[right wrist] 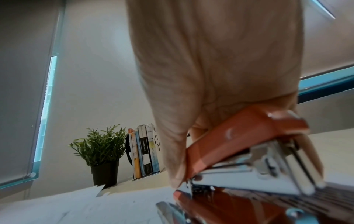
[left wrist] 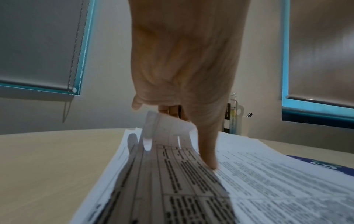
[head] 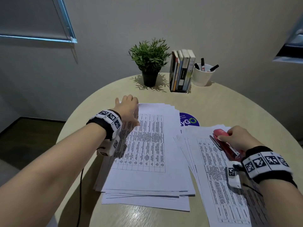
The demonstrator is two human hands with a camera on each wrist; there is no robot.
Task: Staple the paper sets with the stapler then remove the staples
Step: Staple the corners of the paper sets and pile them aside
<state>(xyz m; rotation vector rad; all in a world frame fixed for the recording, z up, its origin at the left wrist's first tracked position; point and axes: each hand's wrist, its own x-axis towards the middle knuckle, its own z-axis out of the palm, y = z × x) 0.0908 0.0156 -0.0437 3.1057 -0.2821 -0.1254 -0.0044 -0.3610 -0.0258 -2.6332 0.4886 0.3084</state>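
Observation:
Two spread piles of printed sheets lie on the round table: a left paper set (head: 147,153) and a right paper set (head: 221,177). My left hand (head: 133,112) is at the left set's far left corner. In the left wrist view the left hand (left wrist: 189,136) has its thumb pressing on the top sheet while the fingers lift a curled corner of paper (left wrist: 168,125). My right hand (head: 229,136) grips a red stapler (head: 225,143) over the right set's upper part. In the right wrist view the red stapler (right wrist: 239,144) has its jaws apart just above the paper.
At the table's back stand a potted plant (head: 150,63), a row of books (head: 182,71) in a holder and a white cup of markers (head: 203,74). A blue round sticker (head: 188,120) shows between the piles. A black cable (head: 80,194) hangs off the table's left edge.

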